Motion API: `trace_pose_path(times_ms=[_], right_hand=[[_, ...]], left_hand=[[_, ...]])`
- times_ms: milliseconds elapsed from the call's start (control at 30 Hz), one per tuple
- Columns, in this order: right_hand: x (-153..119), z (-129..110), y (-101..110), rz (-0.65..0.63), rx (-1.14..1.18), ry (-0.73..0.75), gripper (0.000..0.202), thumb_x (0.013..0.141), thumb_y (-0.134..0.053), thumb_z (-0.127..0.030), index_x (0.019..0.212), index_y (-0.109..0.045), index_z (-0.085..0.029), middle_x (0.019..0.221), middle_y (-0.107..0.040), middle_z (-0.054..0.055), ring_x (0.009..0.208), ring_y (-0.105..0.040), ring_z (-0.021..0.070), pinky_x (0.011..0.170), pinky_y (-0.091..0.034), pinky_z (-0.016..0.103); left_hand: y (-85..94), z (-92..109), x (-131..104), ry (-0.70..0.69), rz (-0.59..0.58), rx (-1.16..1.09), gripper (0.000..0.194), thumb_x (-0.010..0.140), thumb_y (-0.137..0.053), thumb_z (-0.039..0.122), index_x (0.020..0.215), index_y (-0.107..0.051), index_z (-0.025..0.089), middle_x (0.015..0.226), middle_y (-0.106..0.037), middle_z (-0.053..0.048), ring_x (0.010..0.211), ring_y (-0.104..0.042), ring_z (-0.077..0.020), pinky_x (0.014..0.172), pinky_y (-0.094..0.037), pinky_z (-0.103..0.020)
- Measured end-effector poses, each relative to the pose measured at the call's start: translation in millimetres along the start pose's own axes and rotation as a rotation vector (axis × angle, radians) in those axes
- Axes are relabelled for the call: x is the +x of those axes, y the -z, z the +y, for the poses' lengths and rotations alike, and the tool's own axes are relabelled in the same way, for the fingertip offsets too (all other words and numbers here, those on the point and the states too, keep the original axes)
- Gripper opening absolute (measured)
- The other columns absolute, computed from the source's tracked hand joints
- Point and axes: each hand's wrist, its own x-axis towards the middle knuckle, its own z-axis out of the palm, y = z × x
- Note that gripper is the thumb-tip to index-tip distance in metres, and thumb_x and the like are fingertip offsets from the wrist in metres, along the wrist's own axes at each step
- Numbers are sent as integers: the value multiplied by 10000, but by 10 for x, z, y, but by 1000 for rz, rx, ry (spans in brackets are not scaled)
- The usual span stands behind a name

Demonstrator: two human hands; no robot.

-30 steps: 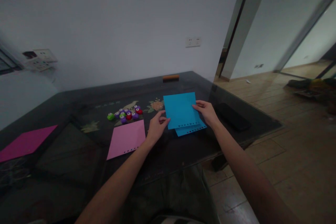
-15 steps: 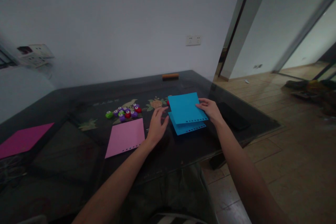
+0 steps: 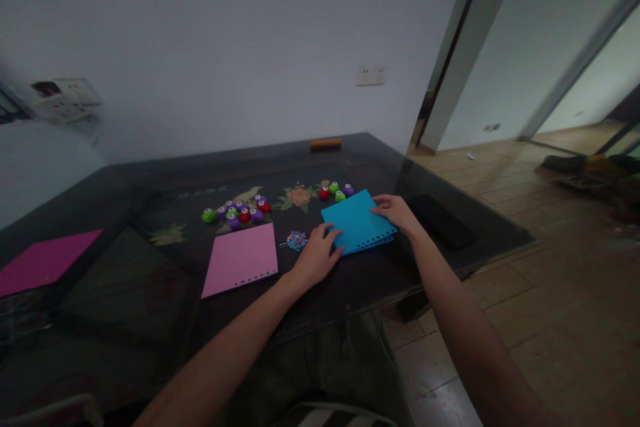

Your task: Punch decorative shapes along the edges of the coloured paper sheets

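A blue sheet of paper (image 3: 354, 219), with a row of holes along its near edge, lies almost squarely over a second blue sheet (image 3: 384, 239). Only a strip of the lower one shows. At the right edge, my right hand (image 3: 399, 211) grips the upper sheet, thumb on top. My left hand (image 3: 319, 255) touches the left edge, its thumb and fingers apart. Just left of that hand lies a small pile of pink and blue bits (image 3: 297, 240). A pink punched sheet (image 3: 243, 259) rests flat further left.
Several round eye-topped pieces (image 3: 243, 215) cluster behind the pink sheet; more (image 3: 335, 191) stand behind the blue paper. A magenta sheet (image 3: 47, 261) lies far left. A dark flat object (image 3: 440, 220) is at right, a brown roll (image 3: 325, 144) by the wall.
The upper blue sheet has come down onto the lower one, uncovering the round pieces behind. My left hand has moved right and nearer, onto the paper's left edge, revealing the small pile.
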Motion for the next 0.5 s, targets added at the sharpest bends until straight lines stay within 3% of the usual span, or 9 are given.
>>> trace_pose_path(times_ms=[500], right_hand=[[36,58,-23,17,-137,32,374,634,-691,-216,998,-648,-139,594,-615,2,515,-516,127,518,-396,251]], left_hand=[[-21,0,-26,55,-96,54,404,840,-487,277,1233,-506,187,1351,-441,-138,1256,-394,-254,1040,-319,-425]])
